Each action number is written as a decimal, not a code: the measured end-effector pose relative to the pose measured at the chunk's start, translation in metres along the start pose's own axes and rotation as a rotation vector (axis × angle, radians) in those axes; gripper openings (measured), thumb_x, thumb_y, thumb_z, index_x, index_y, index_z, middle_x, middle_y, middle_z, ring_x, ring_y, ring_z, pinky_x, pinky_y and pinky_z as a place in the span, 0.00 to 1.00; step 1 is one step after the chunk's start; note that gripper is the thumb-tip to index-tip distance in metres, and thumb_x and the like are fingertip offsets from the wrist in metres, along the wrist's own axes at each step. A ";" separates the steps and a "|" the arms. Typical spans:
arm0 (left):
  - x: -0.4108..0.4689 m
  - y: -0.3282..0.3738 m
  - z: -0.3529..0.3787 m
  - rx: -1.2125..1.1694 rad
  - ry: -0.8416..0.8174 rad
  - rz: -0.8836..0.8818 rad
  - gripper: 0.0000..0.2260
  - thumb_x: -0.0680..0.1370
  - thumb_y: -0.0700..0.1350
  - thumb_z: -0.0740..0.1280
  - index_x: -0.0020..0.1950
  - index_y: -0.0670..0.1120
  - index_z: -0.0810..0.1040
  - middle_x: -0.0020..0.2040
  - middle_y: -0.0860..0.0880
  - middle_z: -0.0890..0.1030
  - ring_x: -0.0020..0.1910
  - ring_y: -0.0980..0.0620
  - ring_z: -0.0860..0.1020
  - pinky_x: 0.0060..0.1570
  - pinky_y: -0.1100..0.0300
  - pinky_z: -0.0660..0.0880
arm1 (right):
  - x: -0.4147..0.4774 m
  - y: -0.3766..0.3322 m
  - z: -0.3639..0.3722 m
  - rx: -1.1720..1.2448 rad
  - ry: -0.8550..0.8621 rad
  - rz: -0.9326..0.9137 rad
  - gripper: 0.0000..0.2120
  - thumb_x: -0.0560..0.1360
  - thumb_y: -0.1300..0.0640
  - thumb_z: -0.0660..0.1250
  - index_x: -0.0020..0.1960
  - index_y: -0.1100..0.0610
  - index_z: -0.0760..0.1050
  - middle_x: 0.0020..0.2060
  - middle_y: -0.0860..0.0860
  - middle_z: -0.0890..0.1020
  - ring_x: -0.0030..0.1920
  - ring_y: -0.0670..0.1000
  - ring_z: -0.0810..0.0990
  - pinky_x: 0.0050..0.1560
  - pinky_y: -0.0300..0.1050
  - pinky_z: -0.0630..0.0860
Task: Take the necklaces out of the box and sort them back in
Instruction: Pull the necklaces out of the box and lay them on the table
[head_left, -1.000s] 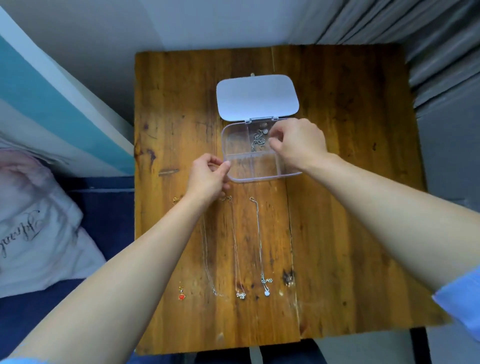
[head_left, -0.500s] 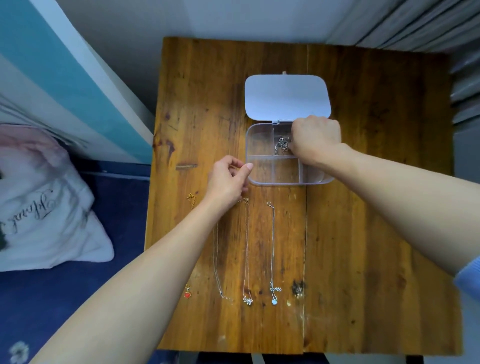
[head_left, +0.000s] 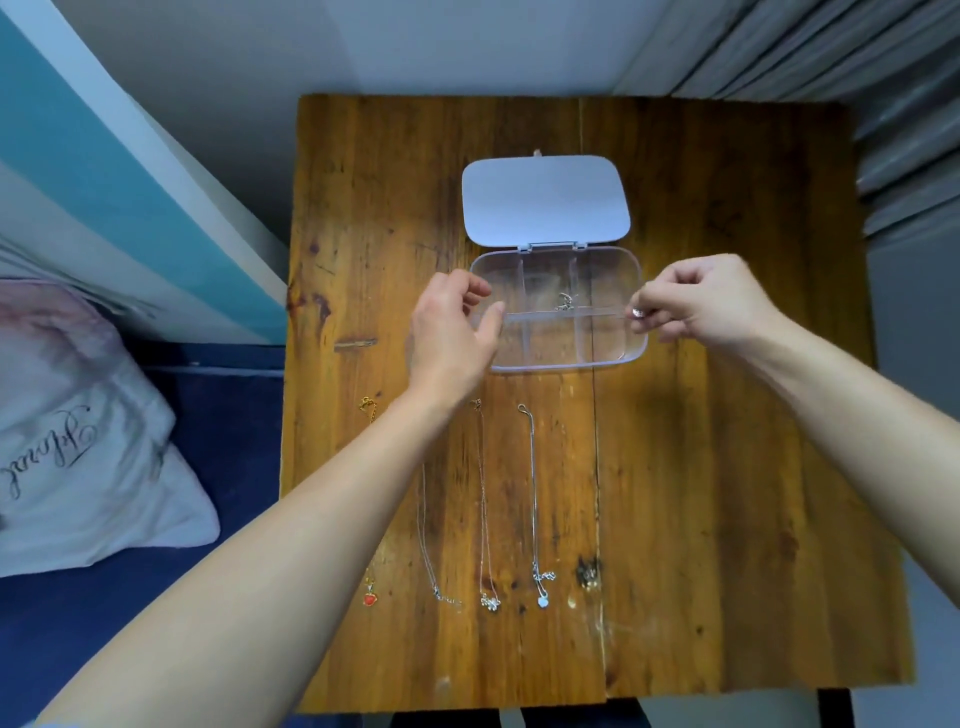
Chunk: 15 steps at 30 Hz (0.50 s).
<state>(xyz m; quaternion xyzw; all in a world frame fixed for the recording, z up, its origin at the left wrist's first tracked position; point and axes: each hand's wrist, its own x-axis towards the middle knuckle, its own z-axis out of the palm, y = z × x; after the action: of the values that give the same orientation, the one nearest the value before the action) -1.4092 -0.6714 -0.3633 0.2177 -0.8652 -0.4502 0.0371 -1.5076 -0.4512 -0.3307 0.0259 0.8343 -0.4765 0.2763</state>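
Counter: a square wooden counter (head_left: 727, 467) of dark-stained planks is carrying everything; its left edge is sitting just beside a bed.
Box: a clear plastic compartment box (head_left: 613, 353) with rounded corners is lying open near the far middle of the counter, its pale lilac lid (head_left: 545, 200) folded back flat on the far side.
Chain in the box: a thin silver necklace (head_left: 566, 303) is stretching left to right across the box, a small tangle of it resting by the central divider and the rest running toward the right hand.
Right hand: the right hand (head_left: 696, 301) is hovering at the box's right end, fingers curled closed, thumb and forefinger pinching that silver necklace by its small round pendant.
Left hand: the left hand (head_left: 449, 332) is sitting at the box's left end, fingers loosely curved and half open; the thumb tip is lying by the left rim, and whether it is gripping the chain's other end cannot be told.
Laid-out necklaces: four are lying in parallel lines on the near half of the counter, apart from the box: a gold chain with a red heart pendant (head_left: 369, 600) at the left, mostly hidden by the left forearm, then a plain silver chain (head_left: 441, 595), a silver chain with a small cluster pendant (head_left: 490, 601), and a silver chain with a pale blue pendant (head_left: 543, 600).
Bed: a dark blue bed (head_left: 218, 415) with a white pillow bearing script lettering (head_left: 78, 467) is lying to the left.
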 end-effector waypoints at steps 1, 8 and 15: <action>0.002 0.007 0.004 0.026 -0.023 0.070 0.06 0.75 0.41 0.68 0.51 0.42 0.79 0.49 0.45 0.80 0.49 0.47 0.78 0.52 0.53 0.75 | -0.005 0.005 -0.006 0.053 -0.004 0.025 0.05 0.71 0.65 0.71 0.36 0.63 0.81 0.33 0.57 0.84 0.32 0.49 0.85 0.29 0.36 0.77; 0.014 0.036 0.060 0.370 -0.446 0.333 0.19 0.76 0.42 0.64 0.67 0.51 0.73 0.57 0.47 0.76 0.57 0.46 0.74 0.52 0.47 0.77 | -0.023 0.034 -0.025 0.373 -0.031 0.166 0.03 0.69 0.61 0.72 0.39 0.56 0.84 0.32 0.51 0.84 0.33 0.48 0.82 0.31 0.38 0.77; 0.028 0.045 0.079 0.427 -0.506 0.360 0.10 0.80 0.50 0.64 0.52 0.47 0.83 0.45 0.48 0.71 0.46 0.47 0.72 0.39 0.56 0.68 | -0.033 0.041 -0.042 0.638 -0.065 0.201 0.06 0.71 0.63 0.67 0.42 0.58 0.83 0.32 0.51 0.81 0.31 0.47 0.78 0.28 0.38 0.73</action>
<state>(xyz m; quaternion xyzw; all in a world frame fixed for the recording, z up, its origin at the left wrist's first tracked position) -1.4706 -0.5997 -0.3782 -0.0529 -0.9458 -0.2855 -0.1455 -1.4856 -0.3877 -0.3308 0.1781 0.6272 -0.6844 0.3264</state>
